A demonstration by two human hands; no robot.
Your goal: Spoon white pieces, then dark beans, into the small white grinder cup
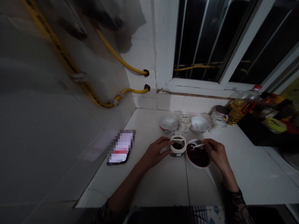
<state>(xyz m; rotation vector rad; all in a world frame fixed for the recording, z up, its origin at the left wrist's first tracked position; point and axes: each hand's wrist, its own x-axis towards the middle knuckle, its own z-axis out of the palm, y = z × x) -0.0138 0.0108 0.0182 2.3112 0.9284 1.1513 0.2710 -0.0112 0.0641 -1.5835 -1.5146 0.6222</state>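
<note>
My left hand (154, 153) steadies a small seasoning jar (178, 154), with thumb and fingers against its left side. The jar's lid stands raised at the back, and dark contents show inside. Between the fingers of my right hand (216, 154) is the handle of a small white spoon (197, 146). Its bowl end hangs over a white bowl (201, 167) just right of the jar. Dark red food (198, 157) fills much of that bowl; whether the spoon touches it, or carries anything, I cannot tell.
Behind stand a glass bowl (168, 123), a white bowl (200, 125) and seasoning jars (185, 123). A phone (121, 147) lies at left. Far right are an oil bottle (235, 112) and a black box (254, 130) near more bottles. Yellow pipes (86, 88) run along the left wall.
</note>
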